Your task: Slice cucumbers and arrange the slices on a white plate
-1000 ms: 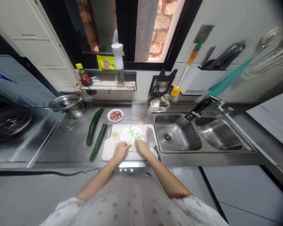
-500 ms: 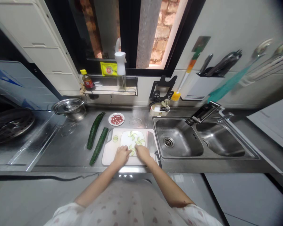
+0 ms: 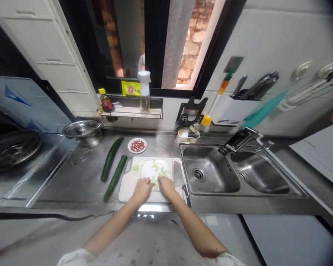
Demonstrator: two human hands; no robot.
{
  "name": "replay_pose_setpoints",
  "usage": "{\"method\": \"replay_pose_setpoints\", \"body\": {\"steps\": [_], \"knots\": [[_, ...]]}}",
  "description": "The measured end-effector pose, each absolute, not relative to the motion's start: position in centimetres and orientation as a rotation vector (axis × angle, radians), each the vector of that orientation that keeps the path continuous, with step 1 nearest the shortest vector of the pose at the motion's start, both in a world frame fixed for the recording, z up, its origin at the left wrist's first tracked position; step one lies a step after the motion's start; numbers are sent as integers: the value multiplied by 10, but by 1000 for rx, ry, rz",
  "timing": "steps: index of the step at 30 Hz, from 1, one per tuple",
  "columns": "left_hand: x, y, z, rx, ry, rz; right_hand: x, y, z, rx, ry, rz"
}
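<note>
A white plate [image 3: 144, 170] lies on the pale cutting board [image 3: 127, 186], with thin cucumber slices [image 3: 164, 172] fanned out in small clusters. My left hand [image 3: 142, 190] is at the plate's near left side, its fingers curled and pinched on a slice of the nearest cluster [image 3: 155, 183]. From the right, my right hand [image 3: 167, 186] pinches at the same cluster; its fingertips partly cover the slice. A few slices [image 3: 135, 169] sit on the board left of the plate. Along the board's right side lies a knife [image 3: 178, 173], its black handle towards me.
Two whole cucumbers [image 3: 111, 159] rest left of the board. Behind it stands a small dish [image 3: 137, 145] of chopped reddish pieces. A double sink [image 3: 211, 170] is to the right, and a lidded pot [image 3: 84, 131] at the back left. A shelf [image 3: 127, 112] holds bottles.
The view has tilted slightly, so the counter appears lower. Both hands stay at the plate's near cluster, with only small finger movement.
</note>
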State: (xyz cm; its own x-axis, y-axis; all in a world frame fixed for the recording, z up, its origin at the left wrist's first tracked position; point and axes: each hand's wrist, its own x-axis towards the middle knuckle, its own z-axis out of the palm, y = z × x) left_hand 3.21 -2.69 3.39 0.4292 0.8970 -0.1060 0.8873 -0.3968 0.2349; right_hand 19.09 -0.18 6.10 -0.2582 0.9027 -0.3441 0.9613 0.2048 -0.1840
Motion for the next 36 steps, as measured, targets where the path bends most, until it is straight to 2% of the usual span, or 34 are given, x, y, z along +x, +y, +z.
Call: {"method": "replay_pose_setpoints", "body": {"steps": [36], "knots": [[29, -37, 45, 2449, 1527, 21, 178, -10, 55, 1804, 2345, -448]]}}
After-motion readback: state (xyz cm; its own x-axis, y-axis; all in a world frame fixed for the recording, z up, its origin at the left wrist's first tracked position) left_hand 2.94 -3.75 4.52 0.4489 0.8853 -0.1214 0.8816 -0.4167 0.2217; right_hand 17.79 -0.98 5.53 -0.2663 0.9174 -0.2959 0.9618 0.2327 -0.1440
